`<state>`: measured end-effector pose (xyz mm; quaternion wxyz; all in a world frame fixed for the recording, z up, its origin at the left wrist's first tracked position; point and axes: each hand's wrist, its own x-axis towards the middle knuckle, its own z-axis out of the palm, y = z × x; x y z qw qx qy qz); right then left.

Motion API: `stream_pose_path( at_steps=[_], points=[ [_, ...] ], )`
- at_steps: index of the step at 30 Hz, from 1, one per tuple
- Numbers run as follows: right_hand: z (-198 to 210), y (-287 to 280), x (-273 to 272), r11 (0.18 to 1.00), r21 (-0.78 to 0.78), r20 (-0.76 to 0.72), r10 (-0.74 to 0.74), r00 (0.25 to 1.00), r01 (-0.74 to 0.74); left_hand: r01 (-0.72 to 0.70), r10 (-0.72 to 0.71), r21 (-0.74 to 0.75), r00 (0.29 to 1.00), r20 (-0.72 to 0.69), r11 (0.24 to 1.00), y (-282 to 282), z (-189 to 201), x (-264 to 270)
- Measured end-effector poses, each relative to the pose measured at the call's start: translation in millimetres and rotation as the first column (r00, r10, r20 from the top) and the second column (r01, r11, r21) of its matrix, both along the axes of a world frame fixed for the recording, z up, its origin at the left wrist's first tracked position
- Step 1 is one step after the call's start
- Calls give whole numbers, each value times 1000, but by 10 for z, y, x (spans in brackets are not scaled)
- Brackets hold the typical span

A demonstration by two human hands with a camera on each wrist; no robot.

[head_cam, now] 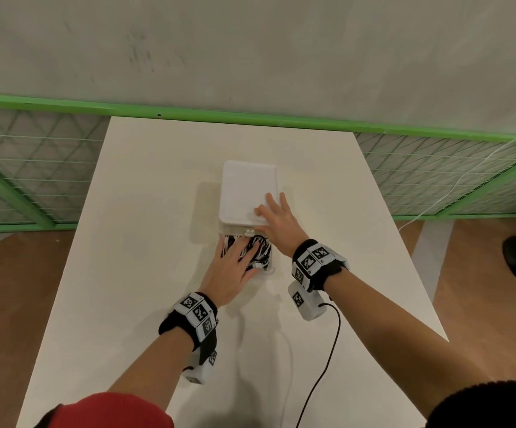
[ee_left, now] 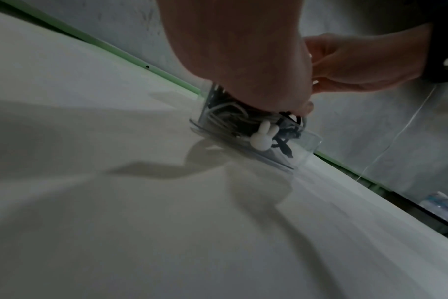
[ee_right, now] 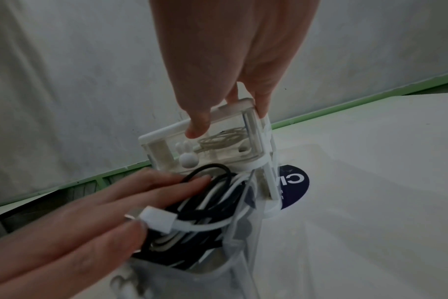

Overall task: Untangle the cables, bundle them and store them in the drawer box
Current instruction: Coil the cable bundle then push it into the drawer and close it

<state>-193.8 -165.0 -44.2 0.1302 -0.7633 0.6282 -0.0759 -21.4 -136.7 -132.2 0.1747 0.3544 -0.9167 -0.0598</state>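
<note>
A white drawer box (head_cam: 247, 193) stands in the middle of the table. Its clear drawer (head_cam: 273, 267) is pulled out toward me and holds bundled black and white cables (head_cam: 261, 247). My left hand (head_cam: 241, 251) lies over the drawer, straight fingers pressing on the cables (ee_right: 205, 212). A white plug (ee_right: 159, 219) sticks up beside those fingers. My right hand (head_cam: 270, 205) rests flat on the box top near its front right corner, fingers straight. A white rabbit-shaped cable tie (ee_left: 262, 137) shows through the drawer's clear wall (ee_left: 302, 149). Another tie and a pale cable lie in the compartment above (ee_right: 218, 141).
The white table (head_cam: 127, 242) is ringed by a green mesh fence (head_cam: 34, 168) at the back. A black lead (head_cam: 327, 359) runs from my right wrist camera across the table's near part. A round blue sticker (ee_right: 294, 182) lies on the table beside the box.
</note>
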Motion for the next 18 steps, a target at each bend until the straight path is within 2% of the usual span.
stream_pose_path(
  at_steps=[2, 4, 7, 9, 12, 16, 18],
  points=[
    [-18, 12, 6, 1000, -2, 12, -18, 1000, 18, -25, 24, -31, 999, -32, 999, 29, -5, -15],
    [-38, 23, 30, 999, -19, 18, -26, 999, 27, -37, 31, -37, 988, -149, 999, 18, -4, -26],
    [-77, 39, 36, 999, -30, 37, -41, 998, 42, -80, 117, 107, 911, -397, 991, 19, 8, -67],
    [-93, 36, 33, 998, -41, 26, -43, 999, 44, -99, 188, 199, 843, -504, 975, 27, 6, -92],
    [-104, 26, 41, 998, -52, 26, -35, 999, 36, -137, 253, 242, 793, -554, 961, 39, 18, -130],
    [-97, 48, 46, 998, -55, 35, -35, 999, 37, -203, 239, 127, 773, -587, 971, 62, -21, -165],
    [-67, 66, 48, 997, -60, 30, -37, 999, 38, -237, 209, 22, 807, -552, 971, 54, -31, -179]
  ],
)
